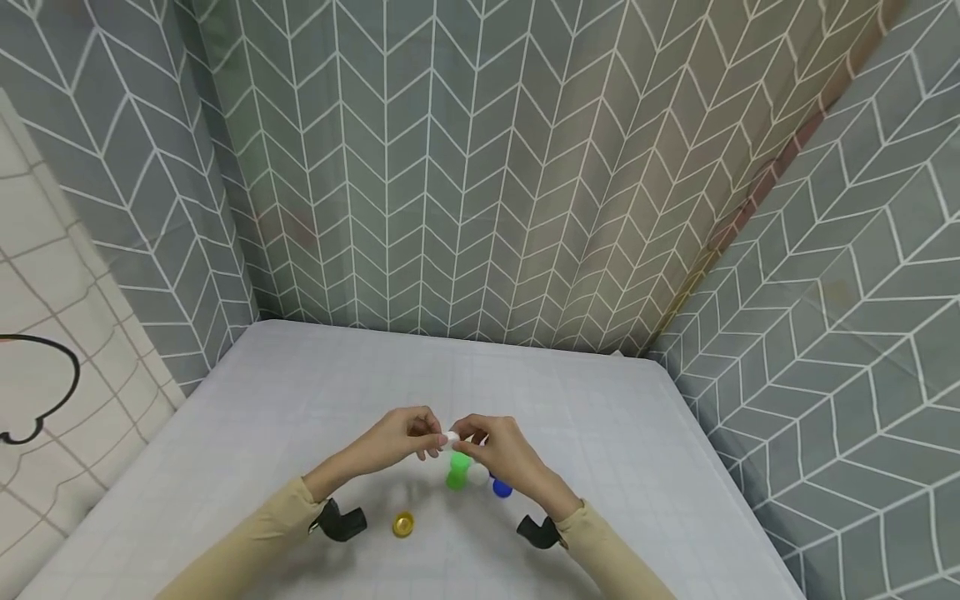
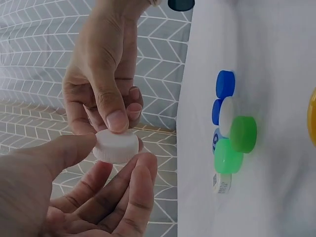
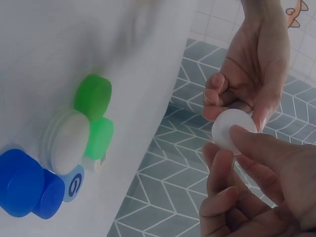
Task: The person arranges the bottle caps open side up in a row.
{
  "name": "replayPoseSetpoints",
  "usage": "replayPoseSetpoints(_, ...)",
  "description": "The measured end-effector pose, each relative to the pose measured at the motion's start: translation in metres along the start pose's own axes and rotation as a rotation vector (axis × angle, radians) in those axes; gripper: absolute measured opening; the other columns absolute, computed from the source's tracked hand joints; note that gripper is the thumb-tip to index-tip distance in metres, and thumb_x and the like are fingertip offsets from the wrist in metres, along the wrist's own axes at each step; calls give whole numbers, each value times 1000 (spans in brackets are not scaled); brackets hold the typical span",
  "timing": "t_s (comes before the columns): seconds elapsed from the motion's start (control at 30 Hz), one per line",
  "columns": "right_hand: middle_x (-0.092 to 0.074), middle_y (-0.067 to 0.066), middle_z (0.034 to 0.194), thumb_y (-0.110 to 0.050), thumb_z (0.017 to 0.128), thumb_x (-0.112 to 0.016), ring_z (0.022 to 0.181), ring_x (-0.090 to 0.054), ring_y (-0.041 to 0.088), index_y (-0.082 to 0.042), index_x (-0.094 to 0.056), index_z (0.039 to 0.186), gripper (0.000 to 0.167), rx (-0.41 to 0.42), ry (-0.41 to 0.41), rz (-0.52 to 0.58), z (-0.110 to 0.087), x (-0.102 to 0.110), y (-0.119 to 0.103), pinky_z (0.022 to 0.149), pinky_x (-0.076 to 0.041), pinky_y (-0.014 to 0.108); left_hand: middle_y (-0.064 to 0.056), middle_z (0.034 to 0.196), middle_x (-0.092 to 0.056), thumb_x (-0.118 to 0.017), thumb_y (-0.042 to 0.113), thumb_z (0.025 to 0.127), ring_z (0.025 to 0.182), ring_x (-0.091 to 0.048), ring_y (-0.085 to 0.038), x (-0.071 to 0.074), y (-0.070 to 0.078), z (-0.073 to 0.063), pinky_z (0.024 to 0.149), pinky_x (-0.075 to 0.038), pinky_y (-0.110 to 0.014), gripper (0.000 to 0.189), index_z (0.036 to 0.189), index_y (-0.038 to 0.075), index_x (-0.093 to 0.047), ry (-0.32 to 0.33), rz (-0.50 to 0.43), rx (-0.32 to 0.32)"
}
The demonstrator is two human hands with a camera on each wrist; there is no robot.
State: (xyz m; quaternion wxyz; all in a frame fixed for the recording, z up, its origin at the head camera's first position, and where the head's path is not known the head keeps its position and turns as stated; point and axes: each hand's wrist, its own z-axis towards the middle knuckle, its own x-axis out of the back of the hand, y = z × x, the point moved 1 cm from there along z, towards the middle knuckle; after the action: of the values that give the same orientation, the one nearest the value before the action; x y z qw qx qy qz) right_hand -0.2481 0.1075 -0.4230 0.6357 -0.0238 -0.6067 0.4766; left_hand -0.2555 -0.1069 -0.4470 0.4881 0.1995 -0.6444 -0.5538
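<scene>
A white ridged bottle cap (image 2: 116, 147) is held up above the table, between both hands. My left hand (image 1: 405, 437) pinches it at one side with thumb and fingers. From the other side my right hand (image 1: 501, 448) grips the same cap, its thumb lying across the flat face (image 3: 228, 121) in the right wrist view. Below the hands lies a cluster of caps: a green cap (image 2: 244, 135), a light green cap (image 2: 228, 155), a white cap (image 3: 69, 140), blue caps (image 3: 20, 182), a light blue cap with a logo (image 3: 74, 184) and a small white printed piece (image 2: 222, 183).
A gold cap (image 1: 402, 524) lies apart from the cluster, nearer the front of the white-covered table (image 1: 360, 367). Black wrist mounts (image 1: 341, 522) hang below both forearms. Grey patterned curtains (image 1: 450, 167) surround the table's back and sides.
</scene>
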Motion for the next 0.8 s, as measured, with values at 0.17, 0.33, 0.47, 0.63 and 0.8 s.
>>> replayPoseSetpoints(0.17,-74,-2,95,-19,89,-69,75,-63,4,-15,-71,104,16,6,-17,37,-3,-2,2,65,-51,17,-7,88,-69,-70,32,88,87,-66,-36,-3,-5,0,75,-54,-50,26,94,8,-61,18,2,11)
replayPoseSetpoints(0.33,-73,-2,97,-21,89,-70,77,-63,2,-14,-72,105,18,24,-30,24,-3,-5,2,68,-52,17,0,88,-68,-73,36,85,79,-64,-21,-2,-6,0,70,-54,-40,27,92,12,-62,47,72,12)
replayPoseSetpoints(0.47,-74,-2,99,-29,89,-68,79,-64,3,-13,-74,105,23,51,-33,15,-3,-8,2,70,-52,17,1,91,-67,-75,35,83,84,-64,-16,-1,-6,-1,71,-52,-32,29,96,13,-62,63,91,0)
replayPoseSetpoints(0.63,-73,2,103,-26,89,-69,82,-65,6,-9,-67,116,32,52,-31,23,-4,-11,1,71,-53,20,1,94,-66,-79,34,79,88,-63,-15,-3,-7,-3,72,-52,-30,45,116,12,-62,71,89,13)
replayPoseSetpoints(0.8,-69,5,107,-20,87,-72,87,-65,10,-7,-56,129,47,25,-24,8,-5,-14,2,72,-54,24,1,91,-63,-79,32,79,86,-61,-11,-5,-9,-3,74,-52,-26,55,125,7,-61,76,118,14)
